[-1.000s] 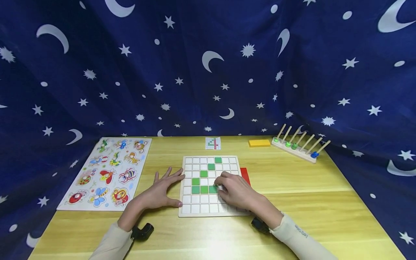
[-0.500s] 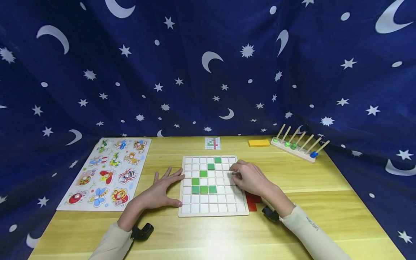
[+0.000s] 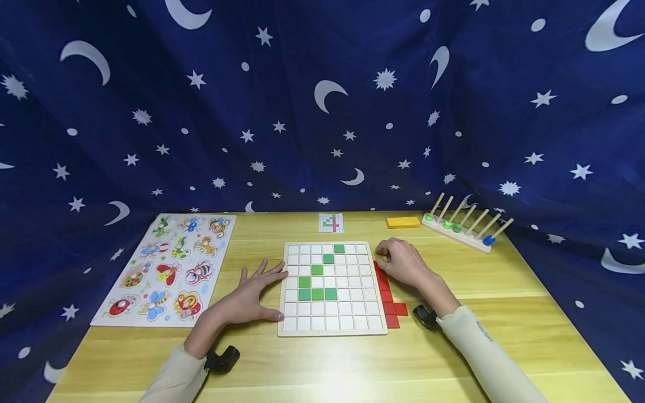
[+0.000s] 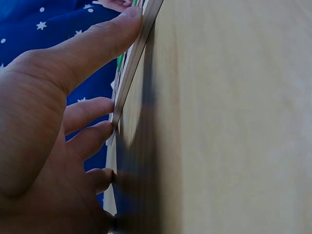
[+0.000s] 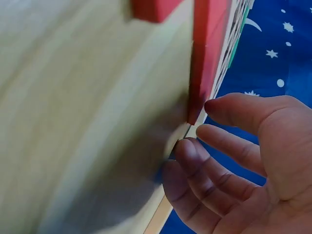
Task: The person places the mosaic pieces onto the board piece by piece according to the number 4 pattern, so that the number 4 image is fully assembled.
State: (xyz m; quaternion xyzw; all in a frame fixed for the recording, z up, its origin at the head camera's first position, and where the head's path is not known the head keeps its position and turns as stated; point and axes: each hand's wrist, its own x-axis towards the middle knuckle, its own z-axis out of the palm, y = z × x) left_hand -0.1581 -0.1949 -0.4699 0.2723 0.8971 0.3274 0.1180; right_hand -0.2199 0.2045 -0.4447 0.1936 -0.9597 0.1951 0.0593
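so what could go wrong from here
The red tiles lie close together along the right side of the board, so the right hand, close by, might nudge several at once. The left hand touches the board's left edge; a push there could slide it into the red tiles.

Starry cloth (image 3: 292,67) around a wooden table (image 3: 478,291)

Dark blue and printed with white moons (image 3: 321,95), stars (image 3: 385,79) and dots (image 3: 425,15), the cloth hangs behind and on both sides; the table, yellowish and streaky, catches glare (image 3: 342,383) on its near side.
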